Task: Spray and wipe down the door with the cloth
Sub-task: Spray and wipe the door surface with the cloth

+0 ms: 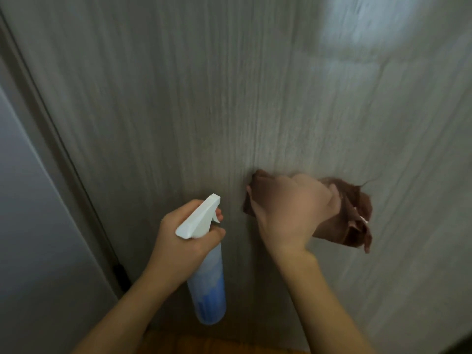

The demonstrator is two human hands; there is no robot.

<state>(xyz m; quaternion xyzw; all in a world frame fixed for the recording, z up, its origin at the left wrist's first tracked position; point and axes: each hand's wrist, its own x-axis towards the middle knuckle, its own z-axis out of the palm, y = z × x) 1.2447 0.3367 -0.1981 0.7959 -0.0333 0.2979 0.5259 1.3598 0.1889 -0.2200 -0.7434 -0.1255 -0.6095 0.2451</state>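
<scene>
Where the brown cloth (355, 215) meets the grey wood-grain door (178, 98), pressed flat against the panel under the right hand (291, 210), low and right of centre in the head view. Bunched and creased — one dark fold sticking out left of the knuckles, the larger crumpled part spilling out right of the palm, a small pale tag showing near its lower edge. Fingers of that hand curled together over the fabric, clamped on it, thumb side hidden. Just to the left, apart from the cloth, a spray bottle (208, 284) (white trigger head, translucent blue body hanging downward) gripped round the neck by the left hand (184, 246), fingers wrapped under the trigger, nozzle aimed toward the door. Beyond the left forearm — the door's dark edge and frame (38, 118), then a pale wall (30, 226). A strip of orange-brown floor (217, 346) at the bottom. High on the right, a soft bright reflection (357, 29) on the panel.
</scene>
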